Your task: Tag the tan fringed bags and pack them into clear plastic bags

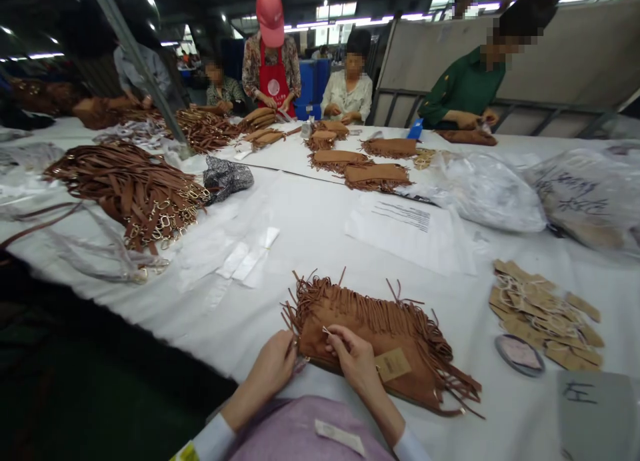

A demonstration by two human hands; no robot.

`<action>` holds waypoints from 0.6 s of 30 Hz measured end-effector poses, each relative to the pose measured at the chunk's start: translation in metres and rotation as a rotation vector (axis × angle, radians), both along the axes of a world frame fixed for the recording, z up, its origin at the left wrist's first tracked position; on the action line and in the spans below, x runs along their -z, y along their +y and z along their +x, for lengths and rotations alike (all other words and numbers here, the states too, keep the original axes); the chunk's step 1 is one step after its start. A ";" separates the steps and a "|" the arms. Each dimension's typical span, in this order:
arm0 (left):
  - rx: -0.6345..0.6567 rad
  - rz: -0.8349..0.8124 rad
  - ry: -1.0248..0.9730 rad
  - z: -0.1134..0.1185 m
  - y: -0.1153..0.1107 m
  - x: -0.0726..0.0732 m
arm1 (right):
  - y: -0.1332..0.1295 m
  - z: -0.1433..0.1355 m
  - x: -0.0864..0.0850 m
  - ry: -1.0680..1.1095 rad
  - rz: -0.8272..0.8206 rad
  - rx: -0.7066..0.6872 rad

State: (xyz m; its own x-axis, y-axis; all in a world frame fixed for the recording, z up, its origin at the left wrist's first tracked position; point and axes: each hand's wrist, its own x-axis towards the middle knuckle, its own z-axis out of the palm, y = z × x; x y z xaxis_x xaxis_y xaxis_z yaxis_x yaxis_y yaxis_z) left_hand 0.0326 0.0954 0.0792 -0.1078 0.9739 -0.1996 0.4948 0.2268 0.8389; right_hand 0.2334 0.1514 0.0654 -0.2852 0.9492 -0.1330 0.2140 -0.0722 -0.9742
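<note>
A brown fringed bag [345, 321] lies flat on the white-covered table, its fringe pointing away from me. At its near left corner my left hand [273, 364] has its fingers closed; what they pinch is too small to make out. Over the bag's left half, my right hand [354, 355] pinches a thin white string [327, 331] between thumb and fingers. A tan paper tag [393, 364] rests on the bag just right of that hand.
Tan tags [545, 314] with white strings and a round dish [520, 355] lie to the right. Brown straps [130, 191] with metal clasps are heaped at left. A printed sheet [405, 227] and plastic bags [485, 187] lie beyond. Several people work across the table.
</note>
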 end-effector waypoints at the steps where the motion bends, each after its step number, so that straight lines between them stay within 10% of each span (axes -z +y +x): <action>1: -0.039 0.000 -0.030 0.000 0.007 -0.002 | 0.003 -0.001 0.001 0.011 -0.002 0.015; 18: -0.262 -0.347 -0.686 -0.013 0.030 0.004 | 0.021 -0.011 0.005 -0.023 0.040 0.075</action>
